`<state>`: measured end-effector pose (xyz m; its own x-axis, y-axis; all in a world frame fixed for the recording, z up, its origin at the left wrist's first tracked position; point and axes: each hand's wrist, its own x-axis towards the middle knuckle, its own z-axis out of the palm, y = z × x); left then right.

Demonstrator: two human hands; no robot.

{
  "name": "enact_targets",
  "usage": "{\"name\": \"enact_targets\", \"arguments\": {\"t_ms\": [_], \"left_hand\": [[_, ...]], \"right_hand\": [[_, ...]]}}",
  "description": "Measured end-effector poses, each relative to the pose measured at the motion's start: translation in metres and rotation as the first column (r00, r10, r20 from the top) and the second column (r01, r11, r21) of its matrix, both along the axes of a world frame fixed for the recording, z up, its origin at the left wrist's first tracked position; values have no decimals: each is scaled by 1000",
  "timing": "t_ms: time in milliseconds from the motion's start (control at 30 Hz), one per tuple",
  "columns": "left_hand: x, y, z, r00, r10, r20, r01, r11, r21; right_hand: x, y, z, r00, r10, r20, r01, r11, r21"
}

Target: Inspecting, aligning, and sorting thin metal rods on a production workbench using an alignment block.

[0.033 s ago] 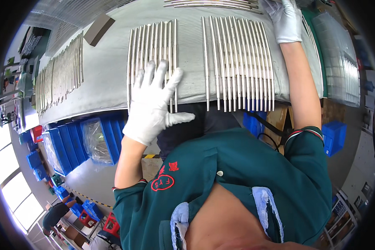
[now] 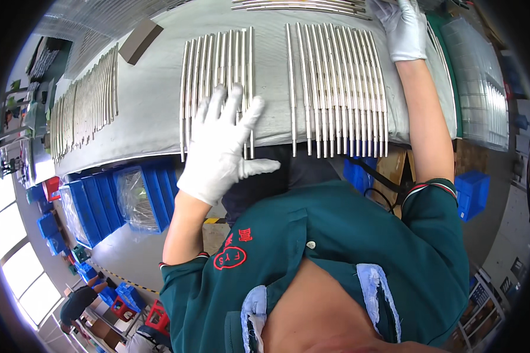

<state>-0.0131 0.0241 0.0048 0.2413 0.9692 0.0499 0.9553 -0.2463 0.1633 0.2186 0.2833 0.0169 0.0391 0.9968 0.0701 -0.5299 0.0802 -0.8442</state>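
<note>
White-gloved hands; slender, shiny metallic rods

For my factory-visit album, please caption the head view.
White-gloved left hand spread over slender silvery metal rods on a grey cloth-covered table; white-gloved right hand extended forward.

- the head view looks steeply down from the person's own head, the shirt filling the near part, close to the lens;
- it faces the table, which spans the far part; the left hand falls well inside the view, the right hand at its far edge;
- the lens is a wide fisheye (dark corners ring the scene), taking in windows far to the left and clear trays to the right
</note>
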Motion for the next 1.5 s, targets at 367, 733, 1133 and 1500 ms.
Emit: {"name": "enact_targets", "arguments": {"t_ms": [367,733,1133,1500], "left_hand": [[41,16,11,950,-201,239,209,978,-10],[-44,6,-6,980,201,-8,-201,980,5],[-26,38,-7,220,199,955,-242,959,-145],[-7,48,-12,-492,182,851,-158,943,-292]], "right_hand": [[6,7,-6,999,6,-35,-5,1000,26],[1,-3,1,999,-23,43,24,1000,-15],[-5,-14,11,1000,-20,17,19,1000,9],[31,-65,32,314,347,884,-665,744,-56]]}}
